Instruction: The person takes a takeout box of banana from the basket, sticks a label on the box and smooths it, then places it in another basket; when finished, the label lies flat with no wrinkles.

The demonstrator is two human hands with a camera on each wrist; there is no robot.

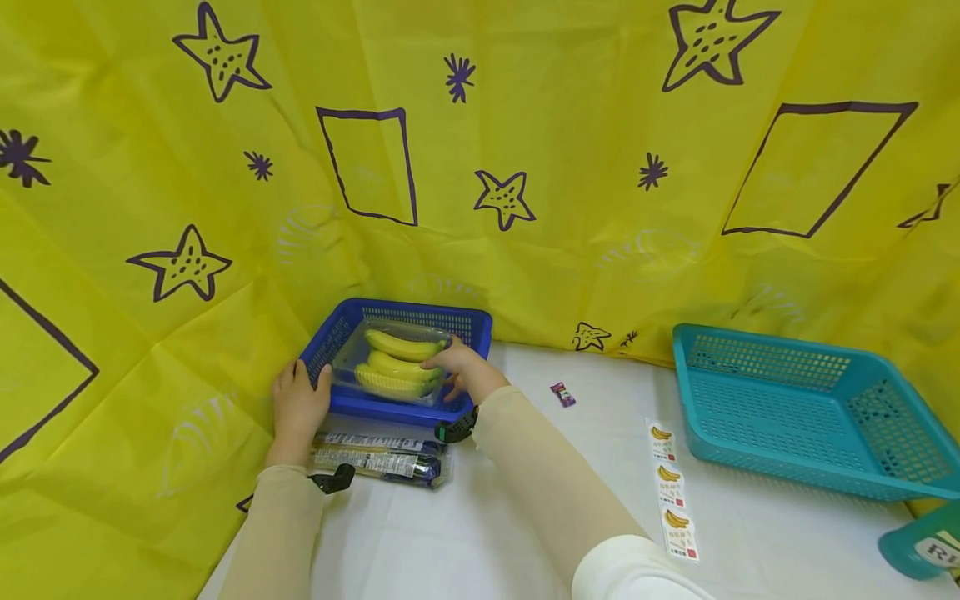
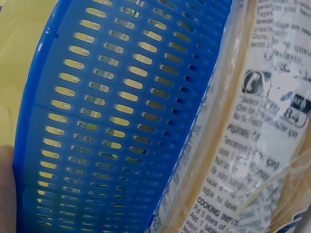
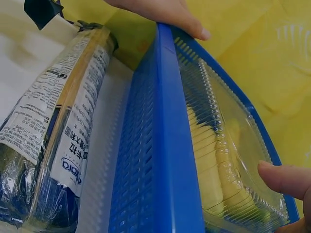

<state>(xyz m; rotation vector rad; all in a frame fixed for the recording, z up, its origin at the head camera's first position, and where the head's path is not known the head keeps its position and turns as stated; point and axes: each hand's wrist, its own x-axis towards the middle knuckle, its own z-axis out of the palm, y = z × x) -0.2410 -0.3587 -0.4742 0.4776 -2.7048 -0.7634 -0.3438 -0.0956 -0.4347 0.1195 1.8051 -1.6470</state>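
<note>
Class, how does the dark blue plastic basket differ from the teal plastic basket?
The dark blue plastic basket holds a clear plastic pack of bananas; the teal plastic basket shows a bare floor. The left hand grips the blue one's rim; no hand touches the teal one. Both are rectangular, with perforated walls.

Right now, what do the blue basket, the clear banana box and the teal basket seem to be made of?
Blue basket: likely moulded plastic with a soft sheen, judging by its regular slots.
Clear banana box: probably thin, glossy plastic; it is see-through, ribbed and catches highlights.
Teal basket: seems plastic too, given its even perforations; its finish is harder to judge.
</note>
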